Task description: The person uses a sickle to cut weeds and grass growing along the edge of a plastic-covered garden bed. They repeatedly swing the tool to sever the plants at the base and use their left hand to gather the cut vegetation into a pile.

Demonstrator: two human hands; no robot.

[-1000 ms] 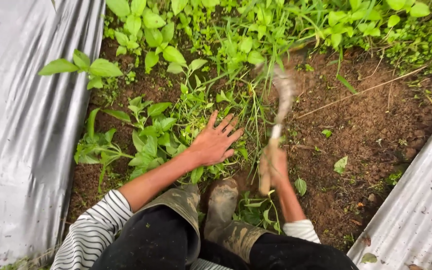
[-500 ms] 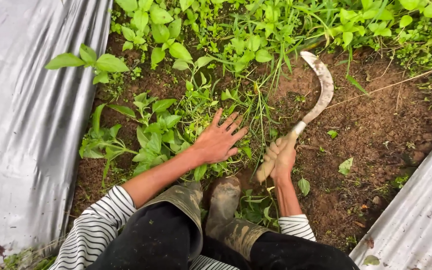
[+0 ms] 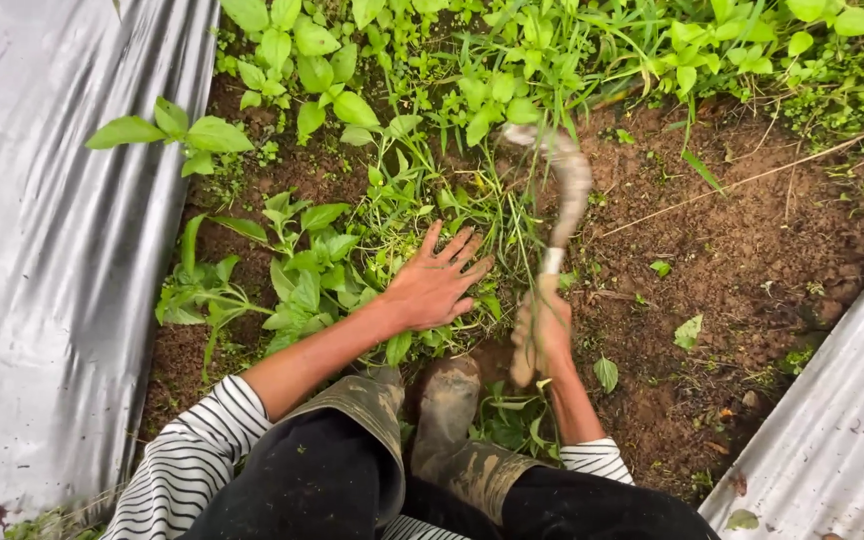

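- Head view, starting at the left edge: a grey-black plastic mulch sheet (image 3: 42, 250) covers the ground beside the planted strip, creased and shiny.
- Next to it, broad-leaved green seedlings (image 3: 292, 270) stand in dark brown soil (image 3: 752, 260), with thin grassy weeds (image 3: 452, 190) tangled among them.
- Left hand (image 3: 437, 285) lies flat on the weeds, fingers (image 3: 462, 250) spread wide and gripping nothing, pressing the grass down just beside the seedlings.
- Mud-caked olive rubber boot (image 3: 452, 420) is planted right below both hands, toe pointing into the weeds.
- Right hand (image 3: 542, 335) is closed around the pale wooden handle of a curved sickle (image 3: 562, 195); the blade is blurred, up in the grass ahead of the left fingertips.
- To do this cutting well, my judgement is that the spread hand should stay well behind the blade's arc, the stroke low at the weed roots and angled away from the seedlings and the boot.
- Containers: none show anywhere; cut stems lie loose on the soil.
- Far right, a second grey plastic mulch sheet (image 3: 832, 420) slants along the bare earth.
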